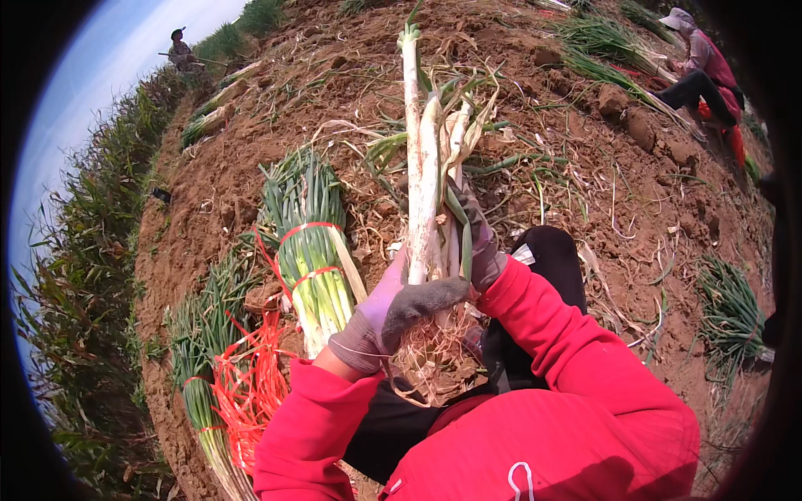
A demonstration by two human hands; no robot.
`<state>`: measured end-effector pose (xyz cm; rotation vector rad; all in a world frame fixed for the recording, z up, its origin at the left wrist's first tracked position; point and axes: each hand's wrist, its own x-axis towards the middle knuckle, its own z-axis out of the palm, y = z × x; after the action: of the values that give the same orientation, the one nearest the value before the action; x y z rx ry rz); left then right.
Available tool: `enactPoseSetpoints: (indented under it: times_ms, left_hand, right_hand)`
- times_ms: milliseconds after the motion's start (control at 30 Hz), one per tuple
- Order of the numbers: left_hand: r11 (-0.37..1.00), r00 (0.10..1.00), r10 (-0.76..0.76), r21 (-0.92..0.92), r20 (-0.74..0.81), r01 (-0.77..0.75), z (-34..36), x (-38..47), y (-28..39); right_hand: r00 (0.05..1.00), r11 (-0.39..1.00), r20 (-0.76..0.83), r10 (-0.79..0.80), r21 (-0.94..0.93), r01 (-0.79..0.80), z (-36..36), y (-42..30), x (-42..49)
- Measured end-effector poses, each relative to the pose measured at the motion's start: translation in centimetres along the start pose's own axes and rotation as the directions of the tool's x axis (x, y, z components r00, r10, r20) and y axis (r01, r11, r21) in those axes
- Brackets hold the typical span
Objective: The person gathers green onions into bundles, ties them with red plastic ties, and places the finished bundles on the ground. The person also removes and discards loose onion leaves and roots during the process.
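My left hand (401,307), in a purple and grey work glove, is closed around the lower white stalks of several green onions (424,188), its grey thumb lying across them just above the hanging roots. Against the right side of the same stalks lies my right hand (479,235), also gloved, gripping among the dry outer leaves; its fingertips are partly hidden. The stalks point away from me. Left of my hands a bundle of green onions (313,250) lies tied with red plastic bands. Loose red plastic strapping (250,382) is heaped below it.
Another tied bundle (203,407) lies at the lower left, and one (730,313) at the far right. Cloddy brown soil (207,206) carries scattered leaf scraps. One person (708,69) sits upper right near piled onions (608,47); another person (182,50) is far upper left.
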<state>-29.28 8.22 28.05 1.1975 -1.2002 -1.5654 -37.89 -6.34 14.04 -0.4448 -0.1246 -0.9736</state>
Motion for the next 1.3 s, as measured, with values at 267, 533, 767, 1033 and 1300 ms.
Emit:
enactPoseSetpoints:
  times_ms: [267,533,767,1033,1300]
  left_hand:
    - [0.962,0.989,-0.012,0.268,-0.15,0.052,-3.4,-7.7,-17.5]
    - [0.834,0.879,-0.367,0.311,-0.303,0.455,-2.4,-10.5,-6.9]
    - [0.545,0.777,-0.457,0.554,-0.433,0.629,5.0,-16.8,5.4]
    - [0.387,0.892,0.22,0.875,-0.394,0.291,1.3,-16.2,3.8]
    - [0.727,0.846,0.352,0.686,-0.4,0.022,-5.7,-0.3,0.3]
  right_hand:
    - [0.456,0.664,-0.513,0.727,0.358,-0.656,-3.4,10.2,-10.9]
    - [0.498,0.776,-0.643,0.582,0.256,-0.577,-12.8,11.8,-11.5]
    - [0.71,0.932,-0.636,0.301,0.039,-0.361,-15.2,6.5,-3.1]
    - [0.974,0.944,-0.082,-0.209,-0.278,0.179,0.2,-15.6,14.9]
    - [0.972,0.986,0.17,-0.16,-0.014,0.164,5.6,-12.2,12.5]
